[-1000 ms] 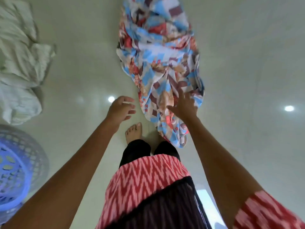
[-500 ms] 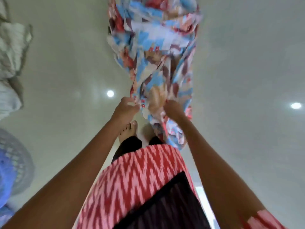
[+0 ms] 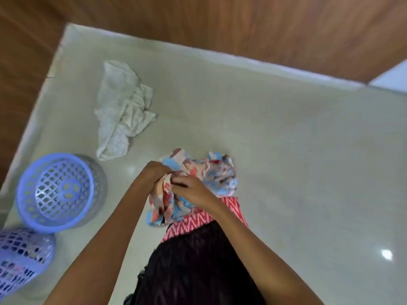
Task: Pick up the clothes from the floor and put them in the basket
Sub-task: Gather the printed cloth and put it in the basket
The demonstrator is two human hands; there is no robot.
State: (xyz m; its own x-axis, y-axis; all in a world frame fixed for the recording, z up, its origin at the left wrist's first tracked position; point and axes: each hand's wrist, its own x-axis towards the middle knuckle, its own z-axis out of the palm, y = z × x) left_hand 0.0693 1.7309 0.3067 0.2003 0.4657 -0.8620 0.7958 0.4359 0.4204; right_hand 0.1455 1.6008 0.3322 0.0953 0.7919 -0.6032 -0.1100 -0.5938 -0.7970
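Observation:
A patterned blue, red and cream cloth (image 3: 217, 173) is bunched up in front of my body, off the floor. My left hand (image 3: 153, 173) grips its left side and my right hand (image 3: 190, 190) pinches a fold at its middle. A white cloth (image 3: 121, 111) lies crumpled on the pale floor further ahead to the left. A purple plastic basket (image 3: 55, 192) stands upright on the floor at my left, with nothing inside it.
A second purple basket (image 3: 19, 260) lies at the lower left corner with colourful items showing through its mesh. Brown wooden panels (image 3: 242, 23) border the pale floor at the far side and the left.
Both hands took hold of the patterned cloth, which lay stretched out on the floor, and lifted it into a bundle. The view rose, so the basket and white cloth now look farther away.

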